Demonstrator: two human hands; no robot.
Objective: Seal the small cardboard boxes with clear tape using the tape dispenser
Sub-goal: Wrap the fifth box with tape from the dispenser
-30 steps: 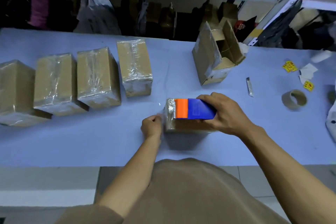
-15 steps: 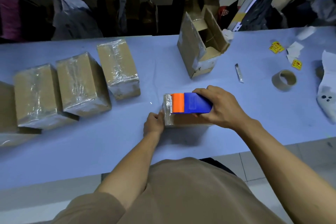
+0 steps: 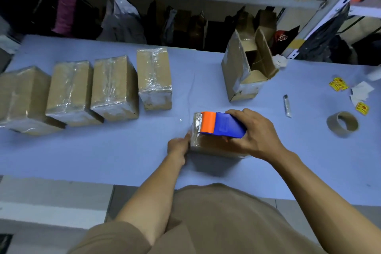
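A small cardboard box [image 3: 212, 145] lies on the blue table [image 3: 123, 156] in front of me. On top of it sits the blue and orange tape dispenser [image 3: 221, 125], gripped from the right by my right hand [image 3: 255, 134]. Its orange end reaches the box's left edge, where crinkled clear tape shows. My left hand [image 3: 179, 146] is curled against the box's left side, thumb on the taped corner. Several boxes wrapped in clear tape [image 3: 114, 88] stand in a row at the left.
An open cardboard box [image 3: 245, 70] with raised flaps stands behind the work spot. An empty tape core [image 3: 342, 124], a small knife [image 3: 287, 103] and yellow stickers [image 3: 338, 84] lie at the right. Cluttered shelves run along the table's far edge.
The hands, dispenser and box keep nearly the same pose. My left hand has closed in against the box's left side. The view itself shifted.
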